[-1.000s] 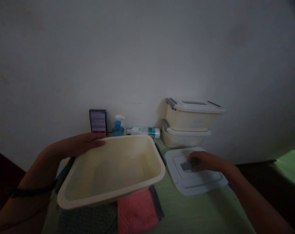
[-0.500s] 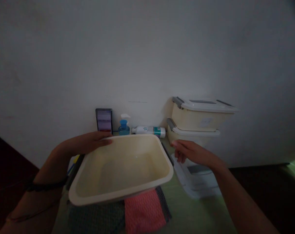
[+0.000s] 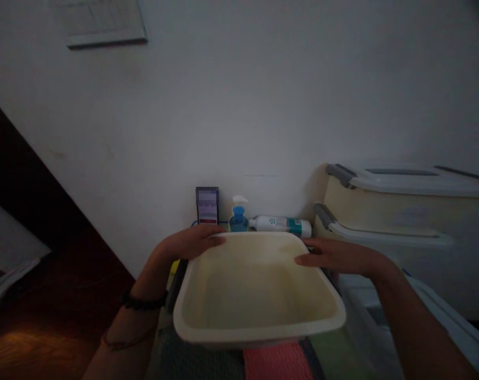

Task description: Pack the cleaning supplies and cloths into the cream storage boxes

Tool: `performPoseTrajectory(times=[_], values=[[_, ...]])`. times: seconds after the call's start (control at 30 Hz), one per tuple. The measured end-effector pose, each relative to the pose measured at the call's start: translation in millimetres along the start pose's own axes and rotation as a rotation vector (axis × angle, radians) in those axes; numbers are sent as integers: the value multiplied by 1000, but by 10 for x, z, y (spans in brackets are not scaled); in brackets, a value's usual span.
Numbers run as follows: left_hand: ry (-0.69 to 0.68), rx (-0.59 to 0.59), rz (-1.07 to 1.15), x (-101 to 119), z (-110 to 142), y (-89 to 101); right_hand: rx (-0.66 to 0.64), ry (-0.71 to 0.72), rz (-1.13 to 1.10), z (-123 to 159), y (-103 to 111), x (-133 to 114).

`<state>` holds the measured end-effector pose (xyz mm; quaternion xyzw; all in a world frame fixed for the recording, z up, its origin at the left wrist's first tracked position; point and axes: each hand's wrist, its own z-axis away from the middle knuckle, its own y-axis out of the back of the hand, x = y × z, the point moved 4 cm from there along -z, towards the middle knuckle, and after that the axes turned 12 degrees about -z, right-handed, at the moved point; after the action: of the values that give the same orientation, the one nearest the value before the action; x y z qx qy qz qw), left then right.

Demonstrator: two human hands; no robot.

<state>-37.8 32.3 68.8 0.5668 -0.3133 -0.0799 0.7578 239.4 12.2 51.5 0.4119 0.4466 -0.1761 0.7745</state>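
A cream plastic storage box (image 3: 259, 333) without its lid is in front of me, its inside bare and its near rim tilted toward me. My left hand (image 3: 195, 243) grips the far left part of the rim, thumb inside and fingers hidden outside. On the opposite side my right hand (image 3: 334, 256) holds the right rim the same way, thumb over the edge. Under the box lie a dark green cloth (image 3: 199, 356) and a pink cloth (image 3: 279, 361) with a dark border.
Two lidded boxes (image 3: 397, 206) are stacked at the right, with a loose white lid (image 3: 362, 301) before them. Along the wall are a phone (image 3: 208, 206), a blue pump bottle (image 3: 238, 220) and a white bottle (image 3: 281, 225) lying on its side. A frame (image 3: 106, 39) hangs upper left.
My right hand, which was apart from the box, has come onto its right rim. The left hand keeps its grip. The view has turned left, so everything appears farther right.
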Motion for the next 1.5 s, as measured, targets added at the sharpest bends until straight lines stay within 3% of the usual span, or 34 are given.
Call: performPoseTrajectory(times=[0.27, 0.47, 0.67, 0.8, 1.0, 1.13, 1.27, 1.5], values=[[8, 2, 5, -2, -19, -6, -68, -207, -162, 26, -28, 108], [-5, 7, -34, 38, -21, 5, -10, -195, -152, -23, -31, 183], [7, 1, -29, 30, -39, -5, -48, -200, -228, -63, -53, 253], [19, 13, -27, 9, -57, -8, -64, -264, -198, -66, -49, 227], [114, 10, -65, -85, 61, 74, -64, -225, -191, -49, -45, 110], [191, -33, 69, -236, 226, 127, 12, -273, -115, 2, 0, 116], [222, -73, 251, -319, 359, 167, 66, -192, -70, 113, 117, 123], [155, -208, 359, -242, 467, 184, -39, -154, 10, 243, 146, 105]])
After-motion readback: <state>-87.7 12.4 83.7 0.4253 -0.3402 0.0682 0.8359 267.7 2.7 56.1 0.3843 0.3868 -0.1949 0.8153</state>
